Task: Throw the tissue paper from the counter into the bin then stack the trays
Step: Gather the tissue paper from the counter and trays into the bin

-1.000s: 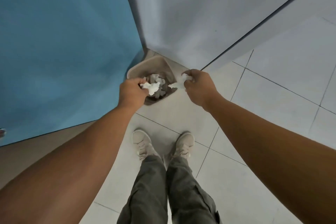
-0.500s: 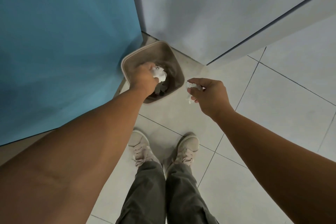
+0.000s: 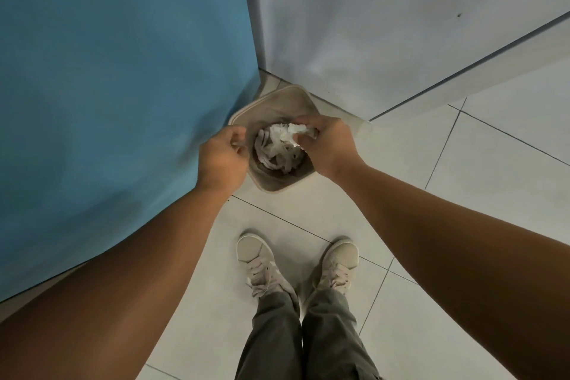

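The bin (image 3: 277, 95) is beige, with a darker brown inside. The tissue (image 3: 296, 130) is bright white, and the heap of paper (image 3: 271, 153) in the bin is a duller off-white. The panel (image 3: 123, 71) is a flat, even blue. The wall (image 3: 370, 15) is plain pale grey with one thin dark line low down. The floor (image 3: 499, 170) is pale grey tiles crossed by a grid of thin dark joints. The shoes (image 3: 254, 253) are beige with paler laces, and the trousers (image 3: 274, 342) are olive-grey.
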`<state>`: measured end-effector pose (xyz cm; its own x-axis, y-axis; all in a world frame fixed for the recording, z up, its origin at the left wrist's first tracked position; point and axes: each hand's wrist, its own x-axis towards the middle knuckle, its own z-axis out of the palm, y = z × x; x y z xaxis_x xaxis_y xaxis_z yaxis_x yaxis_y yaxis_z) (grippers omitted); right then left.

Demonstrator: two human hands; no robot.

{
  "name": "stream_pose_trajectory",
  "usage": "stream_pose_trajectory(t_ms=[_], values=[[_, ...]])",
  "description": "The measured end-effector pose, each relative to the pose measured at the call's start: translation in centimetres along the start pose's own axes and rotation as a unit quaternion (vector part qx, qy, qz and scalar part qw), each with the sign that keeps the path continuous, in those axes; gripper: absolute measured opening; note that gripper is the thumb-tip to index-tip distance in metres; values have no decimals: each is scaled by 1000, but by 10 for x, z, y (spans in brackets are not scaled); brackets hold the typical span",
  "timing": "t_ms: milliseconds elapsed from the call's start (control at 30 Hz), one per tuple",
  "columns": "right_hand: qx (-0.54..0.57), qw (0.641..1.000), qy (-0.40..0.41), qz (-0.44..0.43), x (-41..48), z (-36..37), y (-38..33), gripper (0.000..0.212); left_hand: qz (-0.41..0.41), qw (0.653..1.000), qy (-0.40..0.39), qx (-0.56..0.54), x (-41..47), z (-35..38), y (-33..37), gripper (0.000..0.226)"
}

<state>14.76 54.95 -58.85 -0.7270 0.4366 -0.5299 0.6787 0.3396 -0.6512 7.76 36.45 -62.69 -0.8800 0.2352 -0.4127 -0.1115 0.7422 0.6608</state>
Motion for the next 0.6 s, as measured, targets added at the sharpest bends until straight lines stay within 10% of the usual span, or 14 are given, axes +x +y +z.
stream_pose_trajectory(t_ms=[600], values=[[-152, 983, -107, -13, -49, -33, -30, 56, 12, 1000, -21, 5, -38, -53, 76, 35]])
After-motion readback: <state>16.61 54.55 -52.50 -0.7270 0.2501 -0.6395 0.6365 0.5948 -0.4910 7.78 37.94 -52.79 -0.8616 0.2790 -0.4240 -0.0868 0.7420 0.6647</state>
